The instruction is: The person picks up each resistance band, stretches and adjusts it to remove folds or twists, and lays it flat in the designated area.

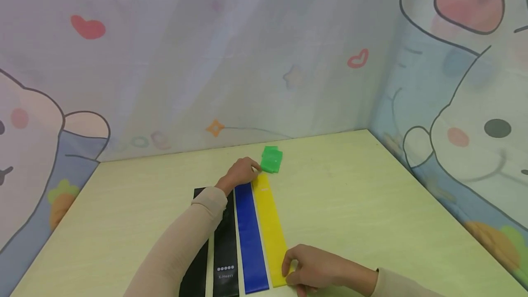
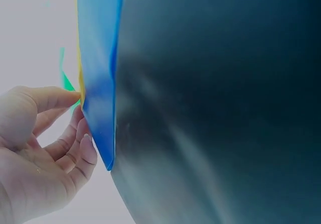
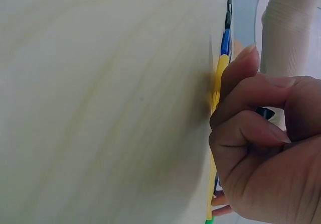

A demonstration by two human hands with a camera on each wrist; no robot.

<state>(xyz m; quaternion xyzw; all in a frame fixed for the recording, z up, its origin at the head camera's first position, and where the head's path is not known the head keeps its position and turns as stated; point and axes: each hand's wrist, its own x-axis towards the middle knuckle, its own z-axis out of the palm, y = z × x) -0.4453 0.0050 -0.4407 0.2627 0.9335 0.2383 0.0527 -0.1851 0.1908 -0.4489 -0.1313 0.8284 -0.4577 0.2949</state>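
Side by side on the table lie flat resistance bands: a yellow band (image 1: 270,223), a blue band (image 1: 250,242) and two black bands, the inner black band (image 1: 226,246) printed "X-Heavy". At the far end, my left hand (image 1: 243,171) pinches the yellow band's edge between thumb and forefinger; its other fingers curl beside the blue band (image 2: 100,73) in the left wrist view. My right hand (image 1: 311,267) has its curled fingers and thumb on the yellow band's near right corner. The left sleeve covers part of the outer black band (image 1: 197,269).
A small folded green band (image 1: 272,159) lies just beyond the yellow band's far end. Pale wood-look tabletop (image 1: 350,205) extends to both sides. Behind and to the right hang printed cloth walls (image 1: 247,58) along the table edges.
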